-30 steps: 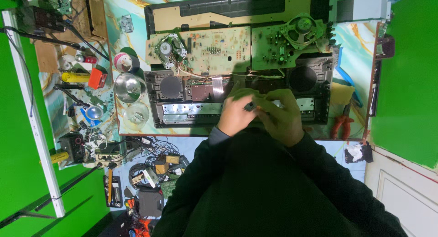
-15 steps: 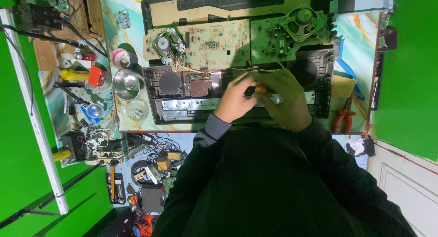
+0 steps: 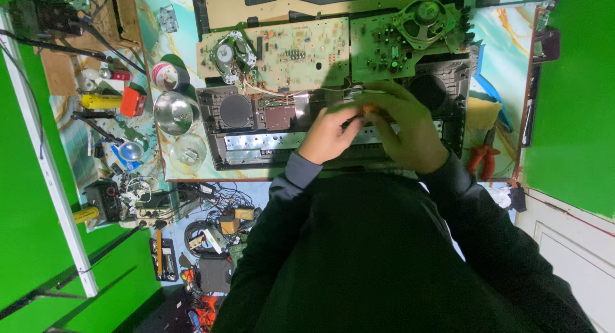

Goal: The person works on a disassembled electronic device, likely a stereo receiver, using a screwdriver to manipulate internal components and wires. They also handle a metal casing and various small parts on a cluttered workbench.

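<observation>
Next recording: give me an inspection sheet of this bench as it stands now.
Surface: marbled turquoise bench top, crowded.
Job's things: opened black chassis; beige circuit board and green board with speaker lie beyond it.
Clutter: two glass domes, tape roll, red pliers.
Hands: left hand and right hand meet over a small orange-tipped tool; grip unclear.
Cables: tangle below the bench.
Surroundings: green walls.

Red pliers [image 3: 482,158], round reflector [image 3: 173,112]
</observation>
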